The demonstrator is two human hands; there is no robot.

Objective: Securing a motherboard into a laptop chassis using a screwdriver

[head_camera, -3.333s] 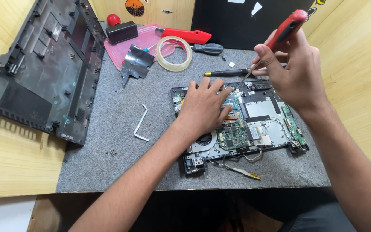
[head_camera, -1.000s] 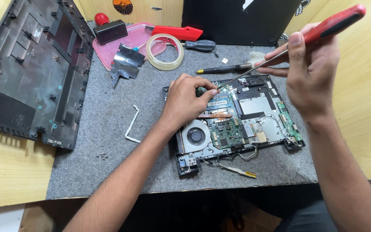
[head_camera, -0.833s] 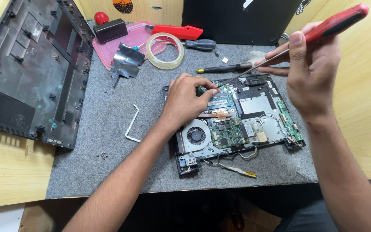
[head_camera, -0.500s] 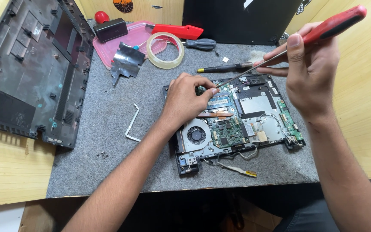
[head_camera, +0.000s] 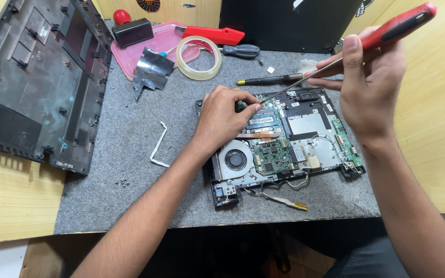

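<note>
I see bare grey felt mat [head_camera: 130, 201] left of my forearm, white bent metal strip [head_camera: 158, 146] lying there, black laptop base shell [head_camera: 32, 82] blocking farther left, clear tape roll [head_camera: 198, 56] crowding the back

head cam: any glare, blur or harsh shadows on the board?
Head view: even, soft light; circuit board and fan sharp, only faint shadow under the left hand. Mild sheen on the tape roll and metal plate. Right hand and red screwdriver crisp; edges slightly wide-angle bowed.

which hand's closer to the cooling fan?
Left. The left hand rests on the laptop board just above the cooling fan. The right hand is raised off to the fan's upper right, holding a red-handled screwdriver.
</note>
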